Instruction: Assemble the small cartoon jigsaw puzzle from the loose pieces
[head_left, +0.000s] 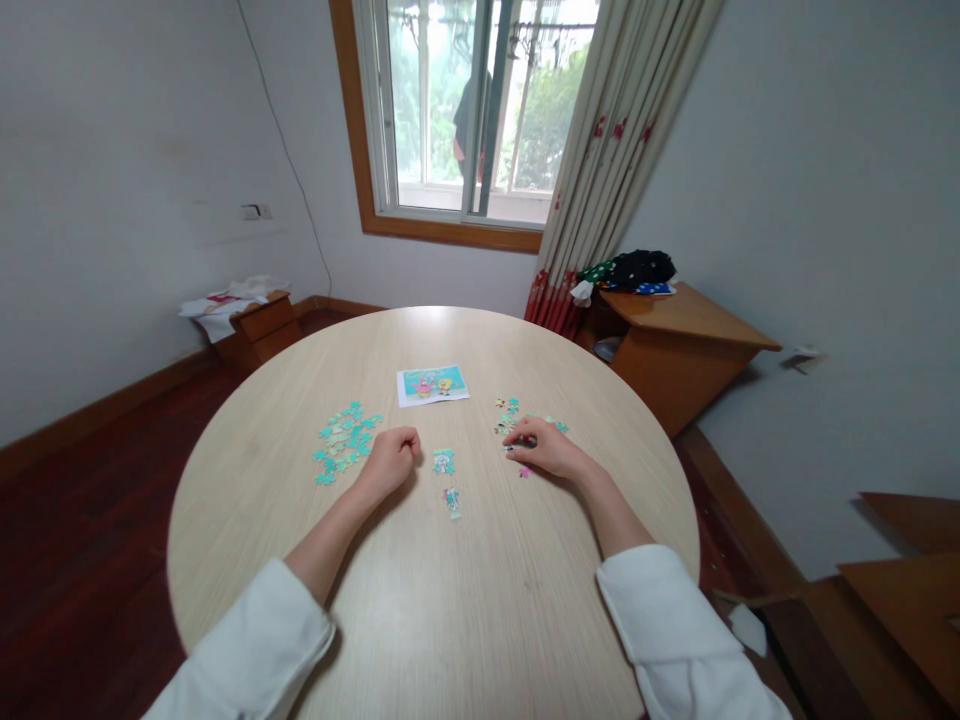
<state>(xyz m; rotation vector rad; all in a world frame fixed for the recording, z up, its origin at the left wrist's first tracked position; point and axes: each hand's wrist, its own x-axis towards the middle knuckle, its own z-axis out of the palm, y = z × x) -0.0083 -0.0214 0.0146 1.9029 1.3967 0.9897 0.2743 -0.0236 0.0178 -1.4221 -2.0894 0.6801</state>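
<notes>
My left hand [393, 458] rests on the table as a loose fist, beside a spread of mostly turquoise puzzle pieces [346, 440]. Whatever it may hold is hidden inside the curled fingers. Over a smaller group of pieces on the right, my right hand [546, 447] has its thumb and fingers pinched at a small puzzle piece [510, 449]. A pink piece [525, 472] lies just below that hand. Between my hands is a joined block of pieces [444, 461] with a pale figure, and nearer me a narrow joined strip [451, 502]. Other right-hand pieces [513, 405] are partly covered.
A printed picture sheet [433, 385] with cartoon figures lies beyond the pieces on the round table [480, 620]. At the back right stands a wooden desk [690, 320] with dark cloth [641, 268] on it. A small cabinet [266, 325] is at the left. A person [466, 125] shows through the window.
</notes>
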